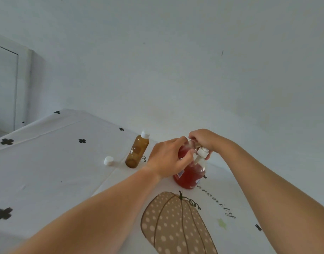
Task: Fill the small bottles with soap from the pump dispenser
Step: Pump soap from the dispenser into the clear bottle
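Note:
A clear pump dispenser (190, 176) of red soap stands on the table beyond the printed pumpkin. My left hand (168, 158) grips a small clear bottle (184, 150) holding some red soap, raised against the dispenser's top. My right hand (203, 141) curls over the white pump head (202, 152); the spout is mostly hidden by both hands. An amber small bottle (137, 150) with a white cap stands upright to the left. A loose white cap (108, 160) lies on the cloth left of the amber bottle.
The table wears a white cloth (56, 162) with black crosses and a dotted pumpkin print (174, 224). A plain wall rises just behind the table. A white frame (16, 85) stands at far left.

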